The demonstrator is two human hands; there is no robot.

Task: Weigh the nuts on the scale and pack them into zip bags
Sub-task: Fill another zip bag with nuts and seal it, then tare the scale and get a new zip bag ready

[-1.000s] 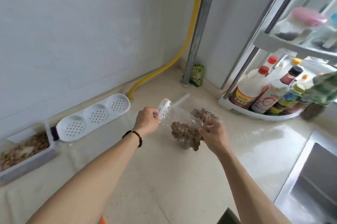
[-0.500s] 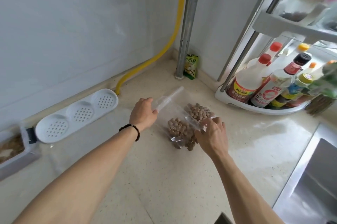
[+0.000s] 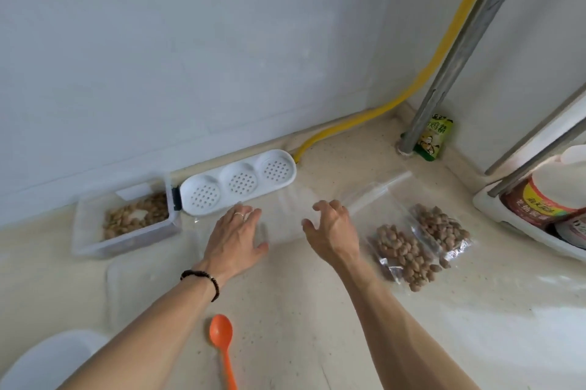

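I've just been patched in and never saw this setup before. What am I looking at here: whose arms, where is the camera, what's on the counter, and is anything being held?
There is no machine: a person works bare-handed, filmed by a camera on their head looking down. The left hand and right hand are open over empty clear zip bags, holding nothing. Two filled nut bags lie to the right. A container of nuts, a white perforated tray and an orange spoon also lie on the counter.

Both bare forearms reach forward side by side. The left hand (image 3: 234,239) lies palm down with its fingers (image 3: 245,215) straight and spread, a dark bead bracelet (image 3: 203,280) round the wrist. The right hand (image 3: 333,232) hovers palm down, fingers loosely curved, holding nothing.
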